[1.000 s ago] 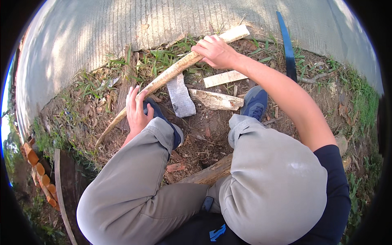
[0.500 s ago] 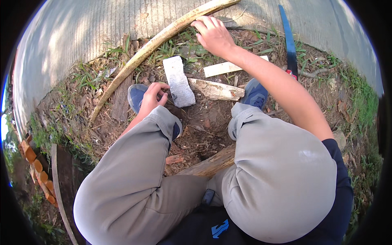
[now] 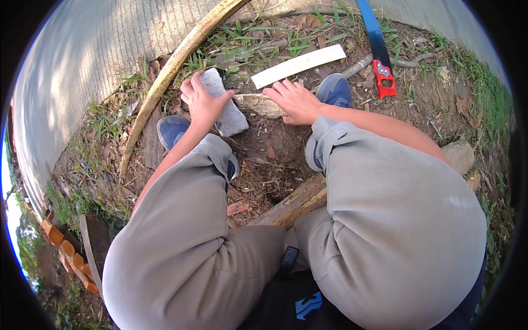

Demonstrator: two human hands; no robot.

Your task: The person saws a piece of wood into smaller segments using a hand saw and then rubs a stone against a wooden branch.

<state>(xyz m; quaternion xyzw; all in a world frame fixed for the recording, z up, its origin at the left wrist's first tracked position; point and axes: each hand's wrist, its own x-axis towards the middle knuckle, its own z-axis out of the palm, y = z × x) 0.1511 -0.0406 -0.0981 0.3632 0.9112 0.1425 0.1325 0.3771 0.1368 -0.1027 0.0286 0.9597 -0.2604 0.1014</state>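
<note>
My left hand (image 3: 201, 102) grips a grey rectangular stone block (image 3: 225, 110) lying on the dirt between my feet. My right hand (image 3: 297, 100) rests palm down, fingers spread, on a short chunk of split wood (image 3: 258, 103) just right of the block. A long curved wooden pole (image 3: 170, 71) lies on the ground to the left, no hand on it. A flat pale wooden strip (image 3: 300, 65) lies beyond the hands.
A handsaw with a blue blade and red handle (image 3: 379, 52) lies at the upper right. A split log (image 3: 294, 202) sits under my legs. My blue shoes (image 3: 171, 131) flank the block. A concrete slab (image 3: 82, 60) runs along the left, orange bricks (image 3: 60, 247) at the lower left.
My right hand let go of the long pole, which now lies on the ground, and came down onto the wood chunk. My left hand moved up onto the grey block.
</note>
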